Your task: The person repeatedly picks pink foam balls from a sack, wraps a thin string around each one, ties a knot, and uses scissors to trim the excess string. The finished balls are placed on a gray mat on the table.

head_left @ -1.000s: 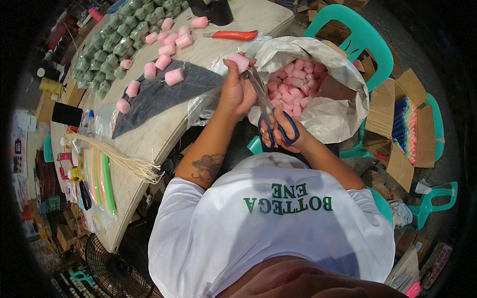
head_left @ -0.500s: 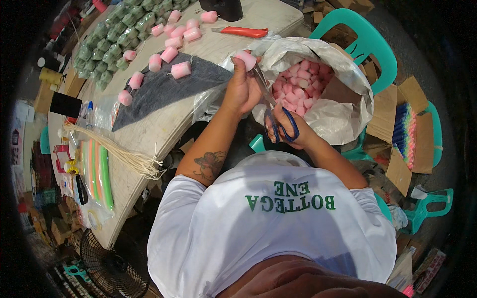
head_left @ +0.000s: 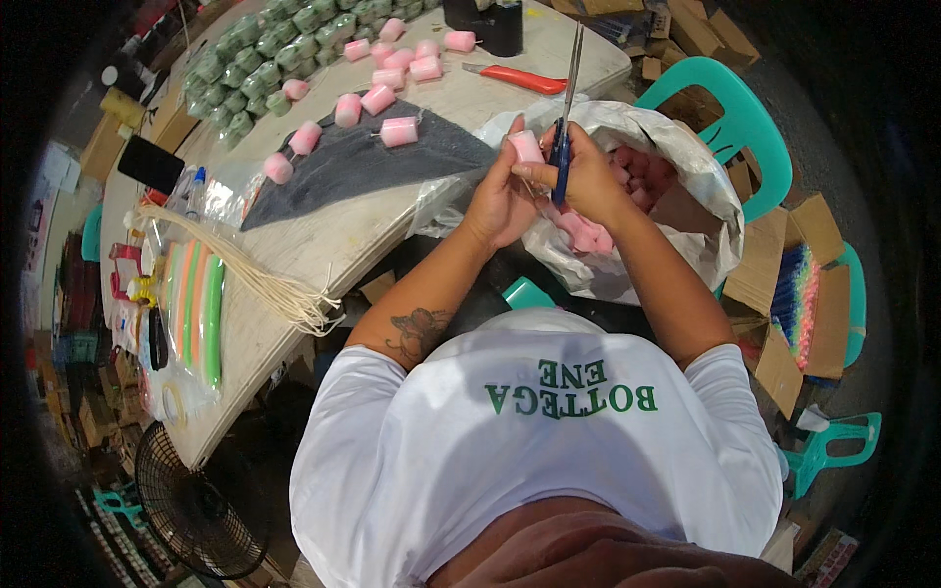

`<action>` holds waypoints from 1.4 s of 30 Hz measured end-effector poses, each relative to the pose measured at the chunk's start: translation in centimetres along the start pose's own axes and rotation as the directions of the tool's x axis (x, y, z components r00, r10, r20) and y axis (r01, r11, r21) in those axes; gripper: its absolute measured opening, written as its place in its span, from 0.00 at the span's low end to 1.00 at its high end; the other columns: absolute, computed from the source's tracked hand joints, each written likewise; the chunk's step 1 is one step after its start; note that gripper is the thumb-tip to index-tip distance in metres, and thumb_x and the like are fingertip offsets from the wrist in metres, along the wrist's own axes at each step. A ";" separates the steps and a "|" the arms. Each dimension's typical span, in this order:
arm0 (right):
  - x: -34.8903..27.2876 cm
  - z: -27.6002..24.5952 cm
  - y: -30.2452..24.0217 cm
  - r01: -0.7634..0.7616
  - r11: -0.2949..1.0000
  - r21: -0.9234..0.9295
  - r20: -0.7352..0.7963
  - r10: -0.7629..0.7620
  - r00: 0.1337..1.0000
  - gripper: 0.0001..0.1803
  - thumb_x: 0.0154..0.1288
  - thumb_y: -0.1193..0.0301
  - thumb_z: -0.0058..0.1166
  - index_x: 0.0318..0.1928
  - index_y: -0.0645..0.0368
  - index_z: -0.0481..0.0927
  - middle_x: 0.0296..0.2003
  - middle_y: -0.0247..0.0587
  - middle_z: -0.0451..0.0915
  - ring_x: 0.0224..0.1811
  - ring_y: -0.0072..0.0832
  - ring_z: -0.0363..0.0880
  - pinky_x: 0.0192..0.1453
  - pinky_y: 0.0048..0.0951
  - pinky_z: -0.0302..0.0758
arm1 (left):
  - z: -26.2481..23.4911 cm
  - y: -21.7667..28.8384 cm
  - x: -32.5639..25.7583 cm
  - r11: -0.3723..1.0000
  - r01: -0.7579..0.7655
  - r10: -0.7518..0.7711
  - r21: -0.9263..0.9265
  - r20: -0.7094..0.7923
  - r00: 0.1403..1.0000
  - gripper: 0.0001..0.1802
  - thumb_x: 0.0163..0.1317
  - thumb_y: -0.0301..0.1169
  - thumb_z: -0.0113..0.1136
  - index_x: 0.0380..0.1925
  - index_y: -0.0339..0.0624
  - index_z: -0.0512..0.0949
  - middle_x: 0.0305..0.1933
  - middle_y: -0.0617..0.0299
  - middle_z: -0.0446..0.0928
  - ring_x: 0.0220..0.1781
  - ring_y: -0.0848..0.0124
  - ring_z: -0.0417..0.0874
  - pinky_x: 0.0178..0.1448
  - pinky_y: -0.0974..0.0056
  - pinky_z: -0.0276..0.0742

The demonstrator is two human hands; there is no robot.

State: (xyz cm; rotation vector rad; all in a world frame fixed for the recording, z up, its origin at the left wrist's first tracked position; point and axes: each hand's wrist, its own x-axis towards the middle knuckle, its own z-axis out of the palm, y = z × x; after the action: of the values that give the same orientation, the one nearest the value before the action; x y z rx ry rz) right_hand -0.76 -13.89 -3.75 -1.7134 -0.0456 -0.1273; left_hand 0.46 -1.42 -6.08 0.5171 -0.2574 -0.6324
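My left hand [head_left: 500, 201] holds a short pink candle [head_left: 525, 147] upright between thumb and fingers. In my right hand [head_left: 591, 181] are scissors [head_left: 561, 157] with dark blue handles, their blades together and pointing up and away from me. My right fingertips are close against the candle; whether they touch it I cannot tell. Below and right of the hands sits a white sack [head_left: 720, 176], with many pink candles [head_left: 588, 235] inside. On the table [head_left: 343, 265], a dark grey cloth [head_left: 363, 162] lies beneath several pink candles [head_left: 398, 131] with wicks showing.
A red-handled knife [head_left: 524, 80] lies beyond my hands. Wrapped green pieces [head_left: 250, 83] are piled at the far left. Cream cords [head_left: 265, 279] and long coloured sticks [head_left: 201, 309] lie nearer. A green chair [head_left: 774, 147] and an open carton [head_left: 833, 314] stand right.
My right hand has risen to the candle, and the scissors have turned from the candle to point upward, away from me. The candle has shifted slightly right and down in my left hand.
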 end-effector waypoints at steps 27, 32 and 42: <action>-1.7 -8.8 2.8 -0.068 0.996 0.059 0.167 0.057 0.984 0.17 0.65 0.64 0.47 0.50 0.59 0.73 0.45 0.38 0.76 0.43 0.27 0.75 0.50 0.26 0.71 | 2.5 -2.1 4.1 0.976 0.093 -0.112 0.197 0.085 0.990 0.28 0.64 0.55 0.41 0.21 0.41 0.67 0.10 0.72 0.50 0.13 0.80 0.50 0.21 0.73 0.51; -5.2 -8.8 2.9 -0.080 0.933 0.352 0.166 0.022 0.986 0.17 0.68 0.62 0.43 0.51 0.60 0.72 0.41 0.35 0.77 0.42 0.21 0.75 0.43 0.21 0.72 | 5.2 -3.0 6.3 0.980 0.069 -0.085 0.185 0.081 0.993 0.28 0.63 0.56 0.42 0.21 0.40 0.68 0.10 0.71 0.53 0.13 0.79 0.52 0.19 0.72 0.51; 1.3 -6.2 -16.0 0.344 0.886 -0.310 0.241 -0.276 0.930 0.12 0.65 0.65 0.47 0.40 0.61 0.76 0.24 0.26 0.70 0.25 0.16 0.66 0.31 0.18 0.64 | 16.5 12.4 4.9 0.829 -0.547 0.460 0.117 0.416 0.785 0.27 0.63 0.55 0.40 0.27 0.41 0.73 0.20 0.65 0.67 0.21 0.72 0.68 0.28 0.69 0.66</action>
State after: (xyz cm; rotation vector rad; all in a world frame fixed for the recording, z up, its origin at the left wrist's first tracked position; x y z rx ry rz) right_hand -1.50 -17.76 13.05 -2.0603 -0.4697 -0.2197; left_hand 4.15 -2.27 14.78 0.5194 -0.8150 -0.1579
